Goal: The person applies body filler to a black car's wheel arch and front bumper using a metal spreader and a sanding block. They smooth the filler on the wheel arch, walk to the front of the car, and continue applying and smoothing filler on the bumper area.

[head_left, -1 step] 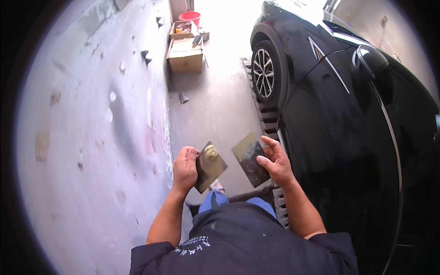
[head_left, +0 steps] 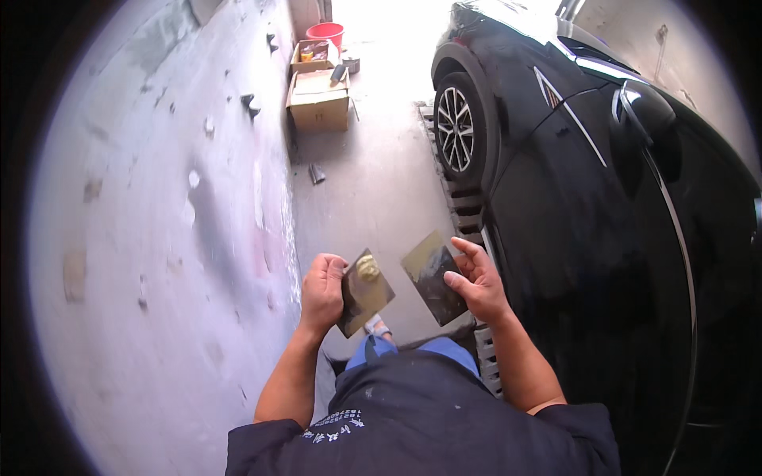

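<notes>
In front of my body, my left hand [head_left: 323, 295] is closed round one edge of a putty knife [head_left: 361, 311] with a broad, flat blade. A lump of yellowish putty [head_left: 368, 268] sits near the upper corner of that blade. My right hand [head_left: 478, 279] grips a second putty knife [head_left: 441, 295], its thumb lying on the blade's face. A smear of the same yellowish paste coats that blade's far edge. The two blades are apart, with a narrow gap between them. Both handles are hidden by my hands.
Along my left runs a pale, patched wall [head_left: 159, 317] with small dark fittings [head_left: 251, 105]. A black car [head_left: 571, 238] stands close on my right, beside a slotted grating [head_left: 467, 203]. Ahead by the wall are cardboard boxes [head_left: 319, 111], a red bucket [head_left: 325, 32] and a small grey object [head_left: 317, 174] on the floor.
The left blade has shifted very slightly lower and tilted a little. Otherwise both hands stay nearly still, each keeping its putty knife.
</notes>
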{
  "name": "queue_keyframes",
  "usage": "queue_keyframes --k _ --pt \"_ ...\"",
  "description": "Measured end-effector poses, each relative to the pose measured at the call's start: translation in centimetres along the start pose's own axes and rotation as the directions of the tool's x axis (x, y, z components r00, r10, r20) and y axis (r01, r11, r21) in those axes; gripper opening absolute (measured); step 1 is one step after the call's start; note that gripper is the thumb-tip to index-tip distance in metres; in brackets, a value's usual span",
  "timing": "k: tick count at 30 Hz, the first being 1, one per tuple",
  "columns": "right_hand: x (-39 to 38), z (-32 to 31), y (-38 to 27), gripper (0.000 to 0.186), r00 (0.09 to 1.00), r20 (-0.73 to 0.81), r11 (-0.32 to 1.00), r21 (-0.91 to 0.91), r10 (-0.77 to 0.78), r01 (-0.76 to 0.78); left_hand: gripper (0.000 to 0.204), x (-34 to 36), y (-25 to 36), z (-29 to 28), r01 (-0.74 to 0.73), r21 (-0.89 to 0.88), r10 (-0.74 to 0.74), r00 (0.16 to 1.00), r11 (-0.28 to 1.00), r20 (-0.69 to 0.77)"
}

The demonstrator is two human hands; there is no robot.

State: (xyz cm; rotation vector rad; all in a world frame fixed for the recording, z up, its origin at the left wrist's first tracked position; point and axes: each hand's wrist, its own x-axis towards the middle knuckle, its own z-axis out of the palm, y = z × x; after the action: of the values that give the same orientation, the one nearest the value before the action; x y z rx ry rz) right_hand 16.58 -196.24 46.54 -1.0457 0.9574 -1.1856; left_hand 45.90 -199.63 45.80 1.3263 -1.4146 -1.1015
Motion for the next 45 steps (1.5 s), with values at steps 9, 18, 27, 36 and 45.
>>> queue_keyframes --k 9,18,27,36,45 --pt "19.0 -0.4 -0.1 0.058 0.994 0.095 0.972 -0.219 -0.061 0.081 0.019 21.9 3.3 1.2 0.070 0.012 -0.069 0.903 0.997 0.425" --pt "41.8 -5.3 -1.1 0.060 0.979 0.193 0.998 -0.002 -0.060 0.061 0.019 41.4 3.0 1.6 0.261 -0.020 -0.240 0.915 0.965 0.324" --pt "59.7 -7.4 -3.1 0.067 0.966 0.255 0.999 -0.030 0.039 -0.032 0.017 58.4 2.1 1.4 0.304 -0.164 -0.254 0.929 0.939 0.268" --pt "79.2 -6.6 -4.7 0.076 1.000 0.008 0.989 0.148 -0.009 0.008 0.023 79.5 -0.2 0.2 0.189 -0.212 -0.141 0.965 0.959 0.220" --pt "94.2 -9.3 -9.5 0.079 0.950 -0.221 0.970 0.050 -0.220 0.236 0.026 99.2 -0.1 0.3 0.118 -0.342 -0.087 0.991 0.932 0.104"
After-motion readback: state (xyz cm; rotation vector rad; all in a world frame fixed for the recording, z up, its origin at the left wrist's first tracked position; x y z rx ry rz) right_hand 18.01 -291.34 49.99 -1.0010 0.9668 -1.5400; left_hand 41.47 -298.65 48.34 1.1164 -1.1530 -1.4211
